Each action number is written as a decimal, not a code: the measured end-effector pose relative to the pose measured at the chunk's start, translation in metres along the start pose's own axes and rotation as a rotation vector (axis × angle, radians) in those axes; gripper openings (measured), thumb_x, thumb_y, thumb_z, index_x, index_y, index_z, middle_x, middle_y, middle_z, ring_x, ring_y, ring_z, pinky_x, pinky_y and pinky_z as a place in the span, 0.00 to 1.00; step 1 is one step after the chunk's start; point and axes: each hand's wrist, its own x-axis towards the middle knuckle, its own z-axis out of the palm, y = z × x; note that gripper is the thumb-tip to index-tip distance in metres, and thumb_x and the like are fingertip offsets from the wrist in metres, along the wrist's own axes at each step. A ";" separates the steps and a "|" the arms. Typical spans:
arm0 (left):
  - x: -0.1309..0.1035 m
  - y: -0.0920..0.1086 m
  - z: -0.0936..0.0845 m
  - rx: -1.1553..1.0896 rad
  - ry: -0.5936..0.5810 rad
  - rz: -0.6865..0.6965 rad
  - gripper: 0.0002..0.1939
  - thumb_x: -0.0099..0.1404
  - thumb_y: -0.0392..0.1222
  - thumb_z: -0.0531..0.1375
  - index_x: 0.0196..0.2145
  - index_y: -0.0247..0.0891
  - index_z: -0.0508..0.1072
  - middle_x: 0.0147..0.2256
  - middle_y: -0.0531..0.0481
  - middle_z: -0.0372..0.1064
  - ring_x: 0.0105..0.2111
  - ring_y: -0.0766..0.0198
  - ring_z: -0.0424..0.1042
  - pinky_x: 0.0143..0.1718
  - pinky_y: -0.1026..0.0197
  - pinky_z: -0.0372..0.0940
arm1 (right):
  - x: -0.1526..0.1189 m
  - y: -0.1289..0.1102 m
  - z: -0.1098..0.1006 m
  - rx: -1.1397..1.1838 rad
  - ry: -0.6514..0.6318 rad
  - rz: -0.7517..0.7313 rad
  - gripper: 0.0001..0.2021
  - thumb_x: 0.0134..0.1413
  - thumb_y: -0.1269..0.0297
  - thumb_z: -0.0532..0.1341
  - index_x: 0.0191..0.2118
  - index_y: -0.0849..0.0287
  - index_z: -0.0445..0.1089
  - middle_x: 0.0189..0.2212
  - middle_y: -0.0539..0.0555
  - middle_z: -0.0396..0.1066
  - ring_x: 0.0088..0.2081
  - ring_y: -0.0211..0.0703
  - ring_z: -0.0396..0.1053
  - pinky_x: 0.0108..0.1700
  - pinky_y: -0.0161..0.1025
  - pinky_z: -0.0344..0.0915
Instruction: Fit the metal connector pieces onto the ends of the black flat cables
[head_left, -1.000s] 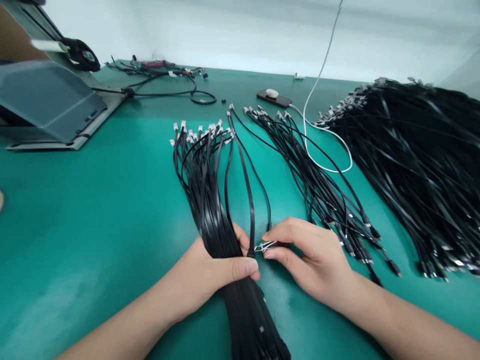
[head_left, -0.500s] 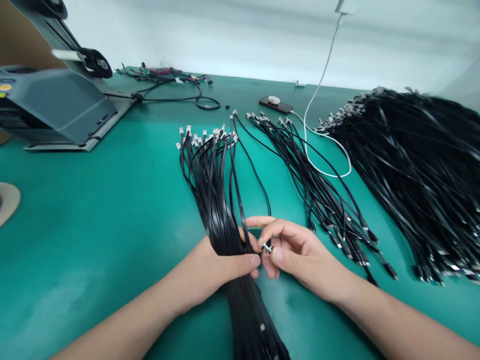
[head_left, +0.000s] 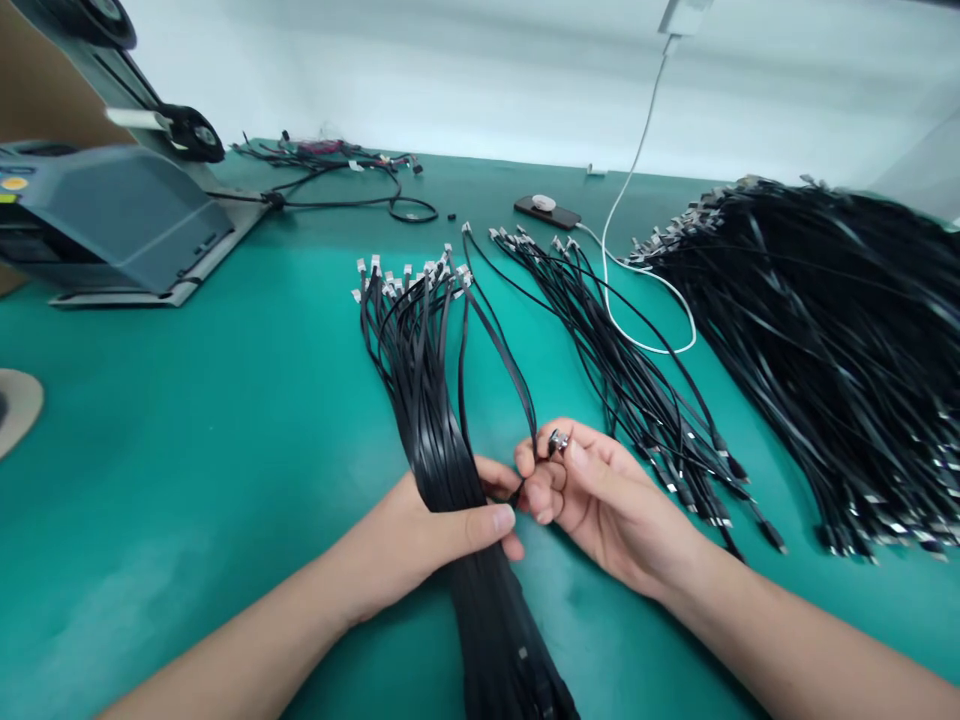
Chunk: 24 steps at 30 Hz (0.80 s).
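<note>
My left hand (head_left: 442, 530) is wrapped round a thick bundle of flat black cables (head_left: 442, 430), thumb across the front. White-and-metal plugs (head_left: 405, 278) fan out at the bundle's far end; its near end runs off the bottom edge. Right of it, my right hand (head_left: 589, 485) is closed, with a black cable (head_left: 517, 375) running down into its curled fingers. A small shiny metal piece (head_left: 557, 441) shows between its index finger and thumb; what it is I cannot make out. The cable's lower part passes toward my left fingertips.
A smaller row of black cables (head_left: 637, 385) lies to the right, with a large cable pile (head_left: 840, 350) beyond. A phone (head_left: 547, 209) with a white cord (head_left: 613, 290) lies behind. At left stand a grey machine (head_left: 127, 215) and a roll (head_left: 16, 410); tangled wires (head_left: 330, 155) lie at the back.
My right hand has moved slightly up and right, drawing a cable away from the bundle's right side. My left hand keeps its grip nearly in place.
</note>
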 end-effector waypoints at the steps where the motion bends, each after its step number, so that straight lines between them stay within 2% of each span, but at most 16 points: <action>1: 0.000 0.000 0.001 -0.011 0.002 0.002 0.15 0.58 0.44 0.71 0.41 0.36 0.77 0.30 0.49 0.77 0.30 0.61 0.76 0.33 0.61 0.69 | 0.000 0.000 0.000 -0.007 0.004 -0.002 0.08 0.63 0.59 0.64 0.40 0.59 0.70 0.37 0.53 0.74 0.32 0.33 0.74 0.40 0.31 0.72; 6: -0.001 0.000 0.003 0.004 0.059 -0.023 0.15 0.55 0.44 0.72 0.37 0.36 0.76 0.30 0.49 0.77 0.29 0.61 0.76 0.33 0.60 0.69 | 0.001 0.002 0.000 -0.127 0.029 -0.042 0.09 0.64 0.57 0.62 0.40 0.58 0.69 0.39 0.54 0.73 0.30 0.33 0.73 0.38 0.34 0.73; 8: -0.001 0.000 0.003 0.030 0.080 -0.029 0.15 0.54 0.45 0.73 0.35 0.36 0.75 0.28 0.49 0.77 0.29 0.61 0.76 0.33 0.61 0.68 | -0.001 0.003 -0.001 -0.345 0.123 -0.160 0.08 0.64 0.58 0.62 0.41 0.57 0.69 0.42 0.53 0.71 0.28 0.32 0.70 0.34 0.34 0.71; 11: 0.000 -0.001 0.003 0.018 0.098 -0.038 0.17 0.52 0.43 0.74 0.33 0.37 0.71 0.25 0.52 0.77 0.27 0.62 0.76 0.33 0.61 0.68 | -0.006 0.004 -0.003 -0.850 0.259 -0.419 0.03 0.64 0.65 0.61 0.42 0.55 0.69 0.36 0.50 0.69 0.27 0.33 0.67 0.31 0.33 0.67; 13: 0.001 -0.003 0.002 -0.012 0.080 -0.025 0.18 0.51 0.41 0.74 0.33 0.38 0.70 0.25 0.54 0.76 0.27 0.63 0.76 0.32 0.61 0.68 | -0.010 0.003 -0.003 -1.149 0.222 -0.536 0.04 0.62 0.68 0.61 0.42 0.55 0.69 0.31 0.48 0.68 0.29 0.35 0.66 0.30 0.34 0.65; 16: 0.002 -0.004 0.001 -0.029 0.056 -0.016 0.19 0.49 0.38 0.75 0.32 0.39 0.68 0.24 0.56 0.76 0.26 0.64 0.75 0.31 0.63 0.68 | -0.013 0.001 -0.004 -1.404 0.096 -0.582 0.04 0.61 0.70 0.62 0.41 0.58 0.68 0.29 0.48 0.68 0.29 0.36 0.66 0.31 0.34 0.63; 24: 0.000 0.001 0.002 0.000 0.038 -0.037 0.18 0.51 0.37 0.74 0.31 0.39 0.67 0.24 0.54 0.77 0.27 0.64 0.74 0.33 0.63 0.67 | -0.014 0.000 -0.005 -1.479 -0.017 -0.544 0.03 0.62 0.69 0.61 0.41 0.59 0.67 0.30 0.50 0.70 0.30 0.38 0.65 0.33 0.36 0.64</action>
